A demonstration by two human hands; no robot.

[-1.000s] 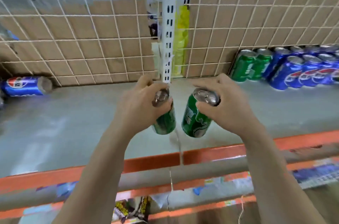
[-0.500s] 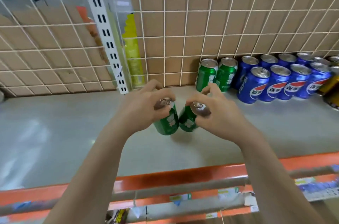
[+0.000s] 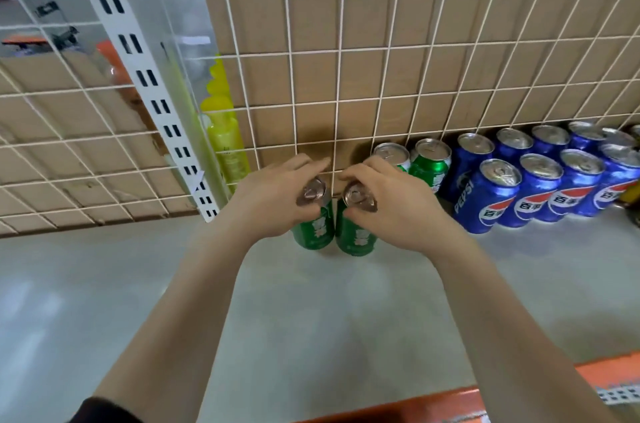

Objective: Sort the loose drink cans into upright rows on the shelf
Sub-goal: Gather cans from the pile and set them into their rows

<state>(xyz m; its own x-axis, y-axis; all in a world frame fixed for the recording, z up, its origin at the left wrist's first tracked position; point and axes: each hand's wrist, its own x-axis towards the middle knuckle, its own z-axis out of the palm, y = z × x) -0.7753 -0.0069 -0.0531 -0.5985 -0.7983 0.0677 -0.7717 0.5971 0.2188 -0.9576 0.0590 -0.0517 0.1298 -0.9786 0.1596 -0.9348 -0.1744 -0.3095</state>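
Though held tilted and airborne a second earlier, brought both down upright: left green can (image 3: 313, 232) and right green can (image 3: 356, 235) side by side, touching, bases seemingly on the shelf (image 3: 311, 318). Stood just in front and left of the back green pair (image 3: 429, 166), beside the blue cans (image 3: 540, 190). Probably meant placement nearly finished, release not yet made. Grasped each rim from above, left hand (image 3: 277, 200) and right hand (image 3: 391, 211) curled, wrists close, forearms stretched forward.
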